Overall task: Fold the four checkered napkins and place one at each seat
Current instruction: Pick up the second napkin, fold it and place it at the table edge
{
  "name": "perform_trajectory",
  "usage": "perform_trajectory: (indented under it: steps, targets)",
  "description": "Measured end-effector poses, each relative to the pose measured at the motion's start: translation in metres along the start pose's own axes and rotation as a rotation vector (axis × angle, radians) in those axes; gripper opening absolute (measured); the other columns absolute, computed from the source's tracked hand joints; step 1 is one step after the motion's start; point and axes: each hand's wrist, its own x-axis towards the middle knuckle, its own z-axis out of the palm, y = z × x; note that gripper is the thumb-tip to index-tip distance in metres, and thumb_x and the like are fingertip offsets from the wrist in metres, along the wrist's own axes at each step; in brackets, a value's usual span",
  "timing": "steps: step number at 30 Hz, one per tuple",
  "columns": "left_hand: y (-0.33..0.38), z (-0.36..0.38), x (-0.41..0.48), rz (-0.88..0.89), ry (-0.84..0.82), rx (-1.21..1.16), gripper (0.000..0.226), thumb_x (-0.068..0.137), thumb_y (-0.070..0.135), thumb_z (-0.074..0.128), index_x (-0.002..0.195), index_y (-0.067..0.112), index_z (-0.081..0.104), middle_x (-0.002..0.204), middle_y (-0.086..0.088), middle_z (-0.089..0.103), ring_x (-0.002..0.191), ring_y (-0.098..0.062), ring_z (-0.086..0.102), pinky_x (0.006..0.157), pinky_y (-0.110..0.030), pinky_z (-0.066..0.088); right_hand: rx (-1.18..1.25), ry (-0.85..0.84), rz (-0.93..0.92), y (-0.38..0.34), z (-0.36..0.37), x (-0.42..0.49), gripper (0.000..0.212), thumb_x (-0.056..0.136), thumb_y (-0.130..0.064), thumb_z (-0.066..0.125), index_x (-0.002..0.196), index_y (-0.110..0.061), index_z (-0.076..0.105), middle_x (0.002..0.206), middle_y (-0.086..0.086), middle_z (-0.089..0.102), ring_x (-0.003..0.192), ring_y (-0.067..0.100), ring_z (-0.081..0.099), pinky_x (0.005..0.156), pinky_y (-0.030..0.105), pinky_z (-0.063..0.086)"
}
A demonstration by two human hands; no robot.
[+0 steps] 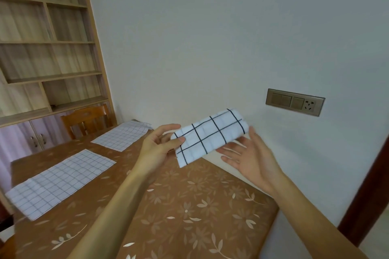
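Observation:
A folded white napkin with black check lines (208, 134) is held in the air above the table's far right part. My left hand (160, 145) pinches its left end between thumb and fingers. My right hand (248, 153) lies flat under its right end, palm up, fingers straight. Two more checkered napkins lie spread flat on the table: one near the left edge (61, 181) and one farther back (124, 136).
The table (189, 206) has a brown floral cloth and stands against a white wall with a switch and socket plate (294, 102). A wooden chair (88, 120) sits at the far end before a tall wooden shelf unit (48, 48). A dark door frame (370, 191) is at right.

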Motion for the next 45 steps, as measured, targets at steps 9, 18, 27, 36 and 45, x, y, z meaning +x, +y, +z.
perform_trajectory:
  steps: [9,18,27,36,45]
  targets:
    - [-0.005,0.013,-0.013,-0.121,-0.265,0.283,0.025,0.093,0.018,0.069,0.119,0.016,0.071,0.114,-0.006,0.077,0.103,-0.023,0.075,0.089,-0.039,0.060,-0.535,0.025,-0.019,0.011,0.028,-0.001,0.029,0.098,-0.020,0.062,0.126,-0.018,0.067,0.120,-0.004,0.074,0.112,0.015,0.070,0.101,0.041,0.054]
    - [-0.006,0.011,-0.013,-0.019,-0.248,0.264,0.023,0.096,0.017,0.065,0.116,0.008,0.073,0.107,-0.015,0.078,0.100,-0.030,0.076,0.086,-0.041,0.063,-0.629,-0.020,-0.031,0.003,0.024,-0.006,0.027,0.098,-0.019,0.062,0.124,-0.024,0.066,0.110,-0.002,0.078,0.101,0.015,0.075,0.080,0.024,0.059]
    - [-0.003,0.003,-0.013,-0.041,-0.466,0.322,0.037,0.098,0.013,0.062,0.134,0.018,0.058,0.101,-0.026,0.077,0.075,-0.032,0.076,0.059,-0.028,0.061,-0.536,0.084,-0.071,0.003,0.009,-0.006,0.025,0.097,-0.015,0.062,0.121,-0.016,0.069,0.105,0.010,0.078,0.096,0.028,0.076,0.079,0.034,0.061]
    - [-0.008,0.009,-0.013,-0.120,-0.304,0.094,0.043,0.103,-0.003,0.037,0.092,0.008,0.078,0.103,-0.030,0.073,0.093,-0.044,0.071,0.075,-0.047,0.063,-0.426,0.027,-0.070,0.007,0.007,-0.007,0.054,0.099,0.011,0.039,0.080,-0.015,0.082,0.093,0.009,0.078,0.088,0.023,0.075,0.071,0.031,0.060]
    - [-0.023,0.011,-0.010,0.001,-0.192,0.237,0.008,0.088,0.008,0.075,0.096,0.008,0.075,0.079,-0.018,0.068,0.074,-0.022,0.066,0.063,-0.030,0.056,-0.381,0.084,-0.012,0.013,0.005,-0.002,0.023,0.096,-0.031,0.062,0.114,-0.019,0.069,0.109,0.012,0.075,0.097,0.029,0.074,0.087,0.045,0.059]
